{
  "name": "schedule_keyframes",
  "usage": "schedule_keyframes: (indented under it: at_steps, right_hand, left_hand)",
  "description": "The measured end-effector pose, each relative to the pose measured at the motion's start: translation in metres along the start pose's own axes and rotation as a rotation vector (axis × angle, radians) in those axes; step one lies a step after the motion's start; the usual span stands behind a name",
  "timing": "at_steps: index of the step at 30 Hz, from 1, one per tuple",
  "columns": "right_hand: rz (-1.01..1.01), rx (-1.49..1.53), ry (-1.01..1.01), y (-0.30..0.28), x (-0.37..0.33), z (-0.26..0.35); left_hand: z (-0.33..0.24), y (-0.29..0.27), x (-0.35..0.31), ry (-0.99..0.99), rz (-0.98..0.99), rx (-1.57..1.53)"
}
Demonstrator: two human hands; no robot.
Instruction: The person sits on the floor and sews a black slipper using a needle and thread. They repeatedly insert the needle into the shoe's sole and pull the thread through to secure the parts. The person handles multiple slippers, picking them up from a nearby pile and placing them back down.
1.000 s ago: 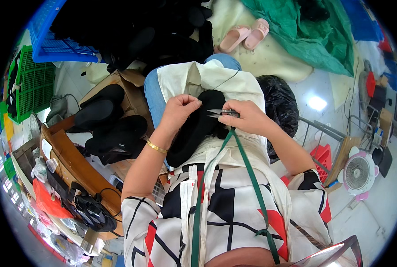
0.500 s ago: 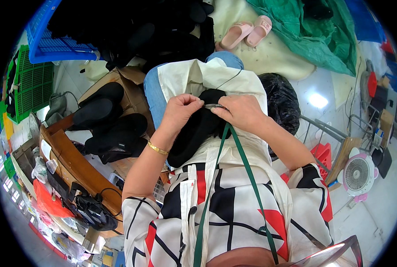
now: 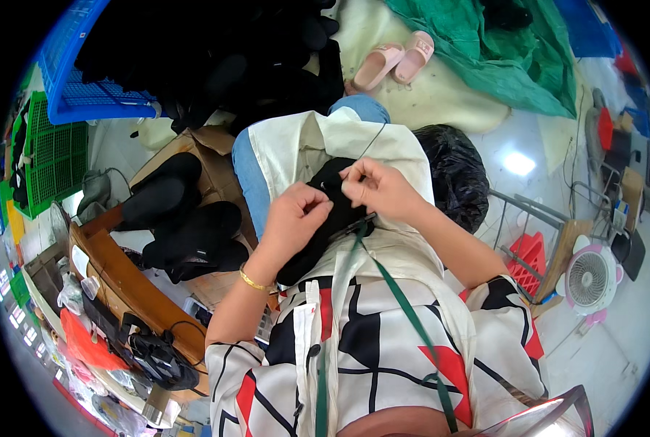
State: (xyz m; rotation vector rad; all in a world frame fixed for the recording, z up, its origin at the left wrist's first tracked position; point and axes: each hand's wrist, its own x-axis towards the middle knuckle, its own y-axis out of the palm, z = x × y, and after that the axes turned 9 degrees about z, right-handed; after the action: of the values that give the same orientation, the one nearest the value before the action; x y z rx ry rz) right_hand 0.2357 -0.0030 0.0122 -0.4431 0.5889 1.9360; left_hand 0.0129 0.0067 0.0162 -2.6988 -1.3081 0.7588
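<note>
On my lap, over the cream apron (image 3: 405, 153), lies a black fabric shoe (image 3: 310, 250). My left hand (image 3: 299, 216) is above its left side, thumb and forefinger pinched together. A short distance away, my right hand (image 3: 378, 191) is raised over the shoe's upper end, its fingertips also pinched. Whatever either pinch holds is too small to make out. A thin dark line, like a thread, runs up across the apron from beside my right hand. Near the apron's green strap, a small metallic thing (image 3: 365, 221) lies below my right hand; its kind is unclear.
To the left, black shoes (image 3: 166, 182) sit by an open cardboard box (image 3: 216, 149) and a wooden table (image 3: 132, 298). Ahead are a blue crate (image 3: 59, 95), a heap of black items and pink slippers (image 3: 378, 67). A black plastic bag (image 3: 452, 175), stool and fan (image 3: 589, 275) stand right.
My hands, close together at the shoe before, have drawn apart and lifted off it. The small metallic thing has left my right fingers. My view has shifted slightly.
</note>
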Motion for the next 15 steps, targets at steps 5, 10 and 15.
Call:
schedule_keyframes:
  at_steps: [5,10,15]
  right_hand:
    - [-0.047,0.834,-0.252,-0.035,0.018,-0.014]
    - [-0.178,1.026,-0.432,-0.077,0.004,0.015]
    - [-0.411,0.34,-0.419,-0.078,-0.005,0.011]
  left_hand:
    - [-0.002,0.006,-0.014,-0.054,0.006,0.157]
    - [0.0,0.009,-0.015,-0.18,0.049,0.095]
    - [0.004,0.017,-0.015,-0.191,0.091,0.013]
